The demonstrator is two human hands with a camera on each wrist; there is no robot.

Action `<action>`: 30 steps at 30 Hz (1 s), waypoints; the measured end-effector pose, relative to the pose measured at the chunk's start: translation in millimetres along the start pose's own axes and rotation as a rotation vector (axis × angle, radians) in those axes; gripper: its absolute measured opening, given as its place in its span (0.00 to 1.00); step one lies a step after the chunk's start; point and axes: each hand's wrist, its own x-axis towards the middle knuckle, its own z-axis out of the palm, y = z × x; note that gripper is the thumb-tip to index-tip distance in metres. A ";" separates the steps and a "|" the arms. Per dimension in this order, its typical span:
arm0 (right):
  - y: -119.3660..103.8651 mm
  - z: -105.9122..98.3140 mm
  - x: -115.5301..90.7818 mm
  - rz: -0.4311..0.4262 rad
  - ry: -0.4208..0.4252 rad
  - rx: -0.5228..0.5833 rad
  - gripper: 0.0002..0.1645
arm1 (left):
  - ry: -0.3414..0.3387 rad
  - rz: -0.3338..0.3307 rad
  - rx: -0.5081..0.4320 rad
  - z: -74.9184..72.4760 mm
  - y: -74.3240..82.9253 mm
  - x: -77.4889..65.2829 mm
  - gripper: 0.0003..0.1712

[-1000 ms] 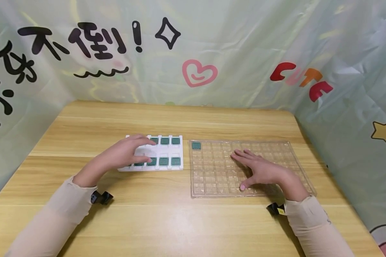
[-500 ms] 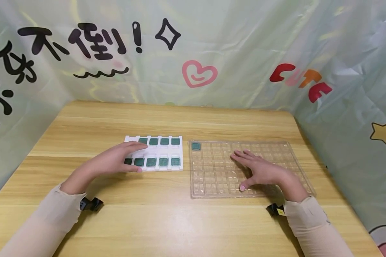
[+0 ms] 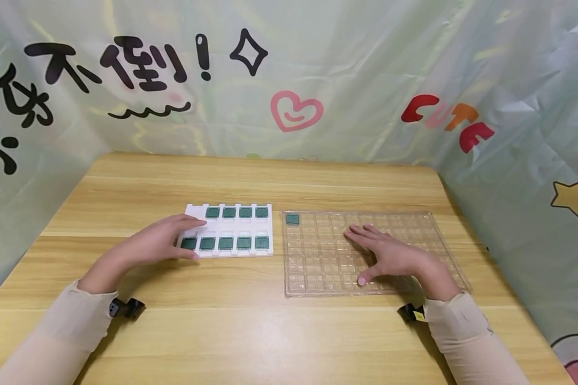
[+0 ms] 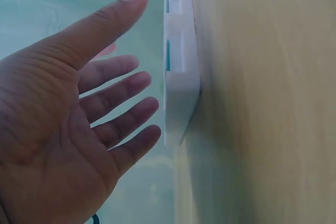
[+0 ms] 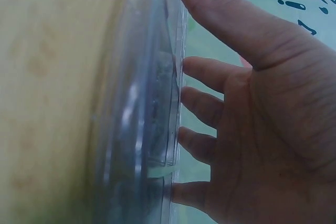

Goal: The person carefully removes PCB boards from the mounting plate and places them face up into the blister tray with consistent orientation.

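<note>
Over the left end of a white tray (image 3: 231, 227) is my left hand (image 3: 156, 240), with nothing in its grasp. In the left wrist view its fingers and thumb are spread, apart from the tray's edge. Green square chips (image 3: 226, 244) lie in two rows in that tray, and the back left slot holds none. My right hand (image 3: 390, 254) rests on a clear plastic tray (image 3: 318, 262) of many small pockets; in the right wrist view its fingertips touch the tray's surface. One green chip (image 3: 292, 219) sits in the clear tray's back left pocket.
Both trays lie side by side on a wooden table (image 3: 250, 331), a narrow gap between them. A printed curtain (image 3: 356, 69) hangs behind the table and along its sides. Each wrist carries a small black camera (image 3: 127, 308).
My left hand has drawn back to the left, from over the middle of the white tray to its left end, uncovering more chips. The right hand has stayed on the clear tray.
</note>
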 end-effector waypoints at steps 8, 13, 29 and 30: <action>1.0 -0.3 0.7 0.003 0.002 0.000 0.70 | 0.024 -0.018 0.047 0.5 -5.5 -0.1 0.37; 1.1 -0.3 0.8 0.016 -0.005 0.001 0.70 | 0.023 -0.033 0.062 0.5 -7.0 -1.2 0.30; 2.9 1.8 -0.4 -0.001 0.003 -0.005 0.70 | 0.011 -0.011 0.080 0.0 -7.1 -2.1 0.24; 2.9 1.8 -0.4 0.003 0.001 -0.004 0.70 | 0.012 -0.012 0.080 0.2 -7.3 -2.2 0.24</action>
